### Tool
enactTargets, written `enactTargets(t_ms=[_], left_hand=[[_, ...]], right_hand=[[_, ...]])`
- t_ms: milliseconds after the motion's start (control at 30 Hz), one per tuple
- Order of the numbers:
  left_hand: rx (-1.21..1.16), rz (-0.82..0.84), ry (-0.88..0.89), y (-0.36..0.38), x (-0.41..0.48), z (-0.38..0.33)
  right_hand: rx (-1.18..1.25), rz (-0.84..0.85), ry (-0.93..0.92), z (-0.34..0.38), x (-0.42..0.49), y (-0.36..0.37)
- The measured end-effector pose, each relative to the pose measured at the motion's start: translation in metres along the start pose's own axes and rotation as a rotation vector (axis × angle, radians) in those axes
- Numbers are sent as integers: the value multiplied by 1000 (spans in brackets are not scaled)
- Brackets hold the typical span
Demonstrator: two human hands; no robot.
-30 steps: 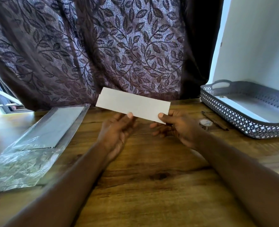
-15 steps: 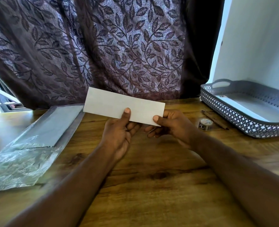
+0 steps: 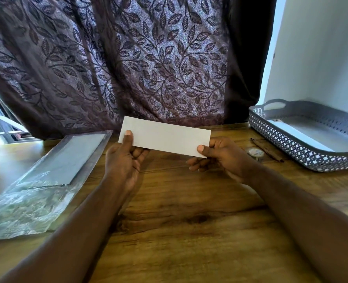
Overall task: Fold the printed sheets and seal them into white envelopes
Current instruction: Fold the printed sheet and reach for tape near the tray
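Observation:
A plain white envelope (image 3: 166,136) is held up above the wooden table (image 3: 189,201), its blank face toward me and its long side sloping down to the right. My left hand (image 3: 124,160) pinches its left end, thumb on the front and fingers behind. My right hand (image 3: 220,156) pinches the lower right corner the same way. Whether a sheet is inside is hidden. A clear plastic packet (image 3: 46,176) with a pale stack in it lies at the left of the table.
A grey lattice tray (image 3: 303,148) holding white paper stands at the back right against the wall. A small roll of tape (image 3: 255,153) and a dark pen (image 3: 267,150) lie just in front of it. A leaf-patterned curtain (image 3: 128,58) hangs behind the table.
My left hand has slid from the envelope's lower middle out to its left end. The envelope stays raised, held by both hands.

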State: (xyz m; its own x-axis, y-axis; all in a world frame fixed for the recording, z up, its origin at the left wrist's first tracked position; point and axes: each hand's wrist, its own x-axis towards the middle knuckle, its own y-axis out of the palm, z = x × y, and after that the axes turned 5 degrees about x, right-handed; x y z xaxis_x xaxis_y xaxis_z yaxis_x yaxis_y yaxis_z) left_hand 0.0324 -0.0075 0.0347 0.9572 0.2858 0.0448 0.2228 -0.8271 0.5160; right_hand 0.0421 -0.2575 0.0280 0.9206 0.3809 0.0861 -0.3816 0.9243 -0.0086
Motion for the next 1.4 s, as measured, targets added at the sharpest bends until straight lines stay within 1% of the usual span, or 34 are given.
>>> enactTargets(t_ms=[167, 200, 300, 400, 500, 567, 633, 700, 767, 833, 967, 1167, 1233, 1333, 1400], left_hand=[[145, -23, 10, -4, -1, -1], [224, -27, 35, -7, 1, 0], [558, -5, 149, -15, 9, 4], [720, 12, 178, -17, 9, 4], [825, 27, 197, -18, 10, 4], [966, 61, 235, -23, 15, 5], [1148, 99, 259, -26, 18, 6], [1350, 117, 267, -28, 18, 8], [1521, 137, 320, -28, 16, 10], [1626, 156, 367, -27, 14, 12], [1681, 168, 394, -29, 16, 16], [1662, 145, 424, -36, 16, 17], [1642, 129, 428, -38, 12, 16], [1608, 89, 467, -38, -3, 9], [1634, 127, 533, -44, -15, 3]], right_hand=[[-21, -43, 23, -1, -1, -8], [-13, -57, 31, -1, -1, -9], [18, -130, 42, 0, 0, -12], [-4, -203, 27, -1, 2, -14], [-111, -326, 8, -2, 3, -15], [-183, -407, 1, -2, 5, -16], [-329, -468, -14, -4, 7, -17], [-626, -513, -31, -7, 8, -21], [-938, -507, -27, -9, 9, -22], [-1101, -465, 8, -13, 9, -20], [-1214, -430, 63, -15, 8, -14], [-1182, -416, 63, -18, -5, -5], [-1174, -429, 28, -18, -8, -1], [-1117, -528, -76, -15, -15, 5], [-1132, -556, -105, -14, -20, 19]])
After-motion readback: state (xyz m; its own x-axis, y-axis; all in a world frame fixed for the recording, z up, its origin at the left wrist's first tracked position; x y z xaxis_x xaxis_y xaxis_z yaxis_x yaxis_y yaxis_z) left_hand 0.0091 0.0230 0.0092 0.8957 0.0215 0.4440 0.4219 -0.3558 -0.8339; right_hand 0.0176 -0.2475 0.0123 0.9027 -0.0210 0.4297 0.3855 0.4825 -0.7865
